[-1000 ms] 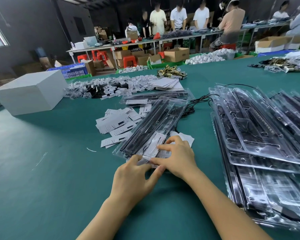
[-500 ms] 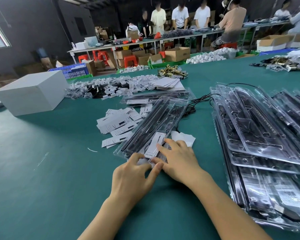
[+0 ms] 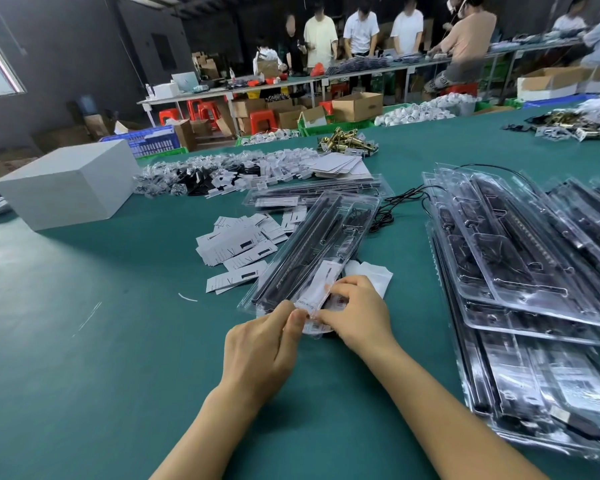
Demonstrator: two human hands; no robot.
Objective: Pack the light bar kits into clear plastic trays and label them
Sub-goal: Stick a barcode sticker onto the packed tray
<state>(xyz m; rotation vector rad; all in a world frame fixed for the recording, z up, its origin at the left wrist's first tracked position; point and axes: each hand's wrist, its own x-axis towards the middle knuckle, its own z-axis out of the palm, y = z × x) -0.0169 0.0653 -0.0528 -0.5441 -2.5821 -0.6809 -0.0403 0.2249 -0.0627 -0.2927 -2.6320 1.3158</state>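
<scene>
Two hands meet at the near end of the clear tray (image 3: 312,251), which lies on the green table (image 3: 84,341). The left hand (image 3: 260,348) and right hand (image 3: 355,313) pinch the white label (image 3: 317,292), probably to seat it flat. Packed trays (image 3: 520,271) wait at the right.
</scene>
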